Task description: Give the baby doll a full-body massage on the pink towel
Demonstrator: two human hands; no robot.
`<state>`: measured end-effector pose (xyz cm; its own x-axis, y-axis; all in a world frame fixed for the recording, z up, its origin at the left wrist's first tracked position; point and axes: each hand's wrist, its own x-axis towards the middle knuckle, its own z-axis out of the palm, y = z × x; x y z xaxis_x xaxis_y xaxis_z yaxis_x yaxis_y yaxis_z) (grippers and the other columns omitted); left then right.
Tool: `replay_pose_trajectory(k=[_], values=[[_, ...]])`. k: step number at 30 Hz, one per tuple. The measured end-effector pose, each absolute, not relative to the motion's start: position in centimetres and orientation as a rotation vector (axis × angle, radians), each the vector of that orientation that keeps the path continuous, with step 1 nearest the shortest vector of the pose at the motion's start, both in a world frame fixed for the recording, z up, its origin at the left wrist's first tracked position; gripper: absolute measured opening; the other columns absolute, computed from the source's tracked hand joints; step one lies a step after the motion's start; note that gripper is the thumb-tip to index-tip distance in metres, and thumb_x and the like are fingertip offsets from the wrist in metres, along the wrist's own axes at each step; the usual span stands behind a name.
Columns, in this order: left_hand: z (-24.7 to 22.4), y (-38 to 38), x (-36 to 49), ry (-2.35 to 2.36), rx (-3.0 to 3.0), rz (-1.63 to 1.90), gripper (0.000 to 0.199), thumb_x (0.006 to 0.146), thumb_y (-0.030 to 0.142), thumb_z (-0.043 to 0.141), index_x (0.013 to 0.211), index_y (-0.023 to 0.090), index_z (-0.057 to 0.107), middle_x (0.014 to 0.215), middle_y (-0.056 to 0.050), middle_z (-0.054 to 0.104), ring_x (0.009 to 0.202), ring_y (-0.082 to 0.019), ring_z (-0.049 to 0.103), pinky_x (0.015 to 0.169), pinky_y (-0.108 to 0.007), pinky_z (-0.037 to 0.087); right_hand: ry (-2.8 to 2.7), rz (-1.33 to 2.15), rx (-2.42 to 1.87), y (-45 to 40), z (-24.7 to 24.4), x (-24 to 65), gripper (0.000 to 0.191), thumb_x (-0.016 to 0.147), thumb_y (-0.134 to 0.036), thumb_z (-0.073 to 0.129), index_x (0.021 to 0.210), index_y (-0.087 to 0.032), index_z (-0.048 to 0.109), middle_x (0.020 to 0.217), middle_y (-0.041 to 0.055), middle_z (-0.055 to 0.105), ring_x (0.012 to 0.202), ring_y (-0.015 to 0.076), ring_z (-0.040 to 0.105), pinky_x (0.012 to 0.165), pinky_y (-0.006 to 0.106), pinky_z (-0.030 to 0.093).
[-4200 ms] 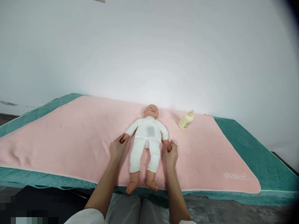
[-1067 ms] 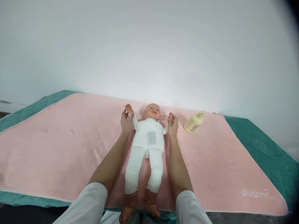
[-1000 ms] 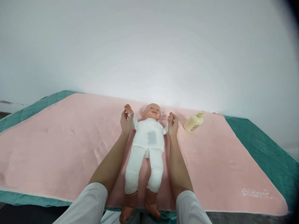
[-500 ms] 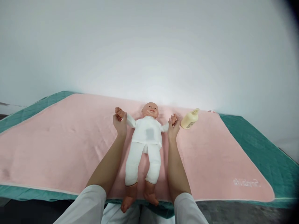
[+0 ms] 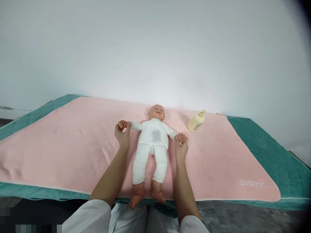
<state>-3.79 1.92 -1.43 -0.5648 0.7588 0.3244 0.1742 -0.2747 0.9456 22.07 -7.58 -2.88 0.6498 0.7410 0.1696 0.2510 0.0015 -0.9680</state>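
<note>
Pictured on its back and face up on a pink blanket (image 5: 213, 161): no other place for the doll (image 5: 152, 132), laid with head toward the white wall (image 5: 155, 48) and feet past the blanket's near edge. Dressed in a white top and white trousers, with a gray patch (image 5: 156, 135) on the chest, and bare at the feet. Stretched outward at both arms, sleeves to the wrists.

Grasped at one side by the left hand (image 5: 123, 129), with thumb and fingers closed around the small hand (image 5: 122, 124) at the end of that arm. Grasped likewise at the other side by the right hand (image 5: 181, 142), thumb near the wrist, with small fingers showing above the grip. Seen lower on the right than on the left.

Set on the blanket beyond the right hand, well apart from it: a pale yellow pump bottle (image 5: 195, 122), pump uppermost and leaning in the view, with print too small to read. Spread beneath the blanket and showing around it, a green quilted cover (image 5: 262, 145). Marked near the blanket's near right corner with pale, reversed lettering (image 5: 252, 183). Visible below, gray floor (image 5: 230, 215).
</note>
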Motion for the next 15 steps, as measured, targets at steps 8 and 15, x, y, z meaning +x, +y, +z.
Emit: replay_pose_trajectory(k=[8,15], values=[[-1.5,-3.7,-4.6,1.693,1.116,1.673,0.042,0.075,0.036,0.074,0.112,0.019,0.066,0.107,-0.009,0.071,0.098,-0.021,0.068,0.09,-0.037,0.056,-1.043,0.474,-1.637,-11.4,-5.5,21.8,0.064,0.09,-0.055,0.048,0.14,-0.015,0.048,0.146,0.0157,0.051,0.135,0.0282,0.047,0.112,0.046,0.037],[-2.2,-6.2,-5.4,1.805,1.311,1.328,0.05,0.078,0.034,0.069,0.126,0.02,0.064,0.125,-0.012,0.068,0.113,-0.027,0.065,0.1,-0.043,0.051,-1.27,0.167,-1.769,-11.2,-6.2,21.4,0.057,0.092,-0.048,0.041,0.124,-0.006,0.061,0.14,0.0228,0.054,0.141,0.0332,0.038,0.117,0.053,0.028]])
